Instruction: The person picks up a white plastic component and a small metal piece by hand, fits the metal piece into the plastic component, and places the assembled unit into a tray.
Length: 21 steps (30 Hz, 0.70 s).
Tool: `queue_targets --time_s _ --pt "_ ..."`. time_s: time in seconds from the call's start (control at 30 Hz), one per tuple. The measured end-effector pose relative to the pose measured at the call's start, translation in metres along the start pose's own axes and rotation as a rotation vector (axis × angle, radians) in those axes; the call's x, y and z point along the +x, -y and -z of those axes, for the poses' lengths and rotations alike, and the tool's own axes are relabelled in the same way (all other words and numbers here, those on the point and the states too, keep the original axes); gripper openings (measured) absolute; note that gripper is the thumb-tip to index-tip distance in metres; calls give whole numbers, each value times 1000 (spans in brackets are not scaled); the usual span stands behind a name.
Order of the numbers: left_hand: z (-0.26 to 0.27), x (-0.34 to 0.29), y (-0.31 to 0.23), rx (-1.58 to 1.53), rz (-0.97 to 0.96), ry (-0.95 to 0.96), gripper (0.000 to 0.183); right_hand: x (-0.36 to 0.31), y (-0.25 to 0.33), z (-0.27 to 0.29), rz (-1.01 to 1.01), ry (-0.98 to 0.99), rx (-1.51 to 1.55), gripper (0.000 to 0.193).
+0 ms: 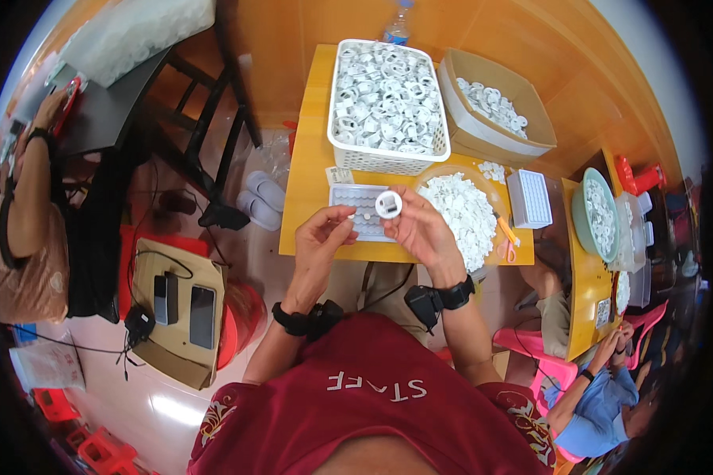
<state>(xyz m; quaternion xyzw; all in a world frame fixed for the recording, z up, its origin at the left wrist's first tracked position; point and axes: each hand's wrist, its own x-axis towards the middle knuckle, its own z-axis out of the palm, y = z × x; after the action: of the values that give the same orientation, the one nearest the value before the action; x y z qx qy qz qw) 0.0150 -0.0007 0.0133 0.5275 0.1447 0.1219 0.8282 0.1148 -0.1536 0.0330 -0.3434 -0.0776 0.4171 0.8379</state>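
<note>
White round plastic cap (388,204) pinched in the right hand (421,229) fingers, at two o'clock from the left hand (322,235), whose fingers pinch a tiny white piece (350,219).

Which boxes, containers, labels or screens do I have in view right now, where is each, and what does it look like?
White lattice basket, table's far side: rectangular, heaped with white rings.
Cardboard box, right of the basket: brown, open, white parts inside.
Small paper label, in front of the basket: pale, printed.
White tray, under the hands: gridded, rectangular.
Two dark screens, on a brown box on the floor at left: switched off.
</note>
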Motion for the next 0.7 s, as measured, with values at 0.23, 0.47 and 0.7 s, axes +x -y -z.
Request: queue_targets --time_s 0.23,0.47,0.7 --pt "-11 2 -5 -8 -56 101 15 -8 -25 6 -110 51 41 20" --pt "-3 5 4 43 -46 86 7 -15 -26 -12 -36 -139 -285 16" --pt "5 2 3 267 -59 178 15 -22 -32 -6 93 -184 -736 16"
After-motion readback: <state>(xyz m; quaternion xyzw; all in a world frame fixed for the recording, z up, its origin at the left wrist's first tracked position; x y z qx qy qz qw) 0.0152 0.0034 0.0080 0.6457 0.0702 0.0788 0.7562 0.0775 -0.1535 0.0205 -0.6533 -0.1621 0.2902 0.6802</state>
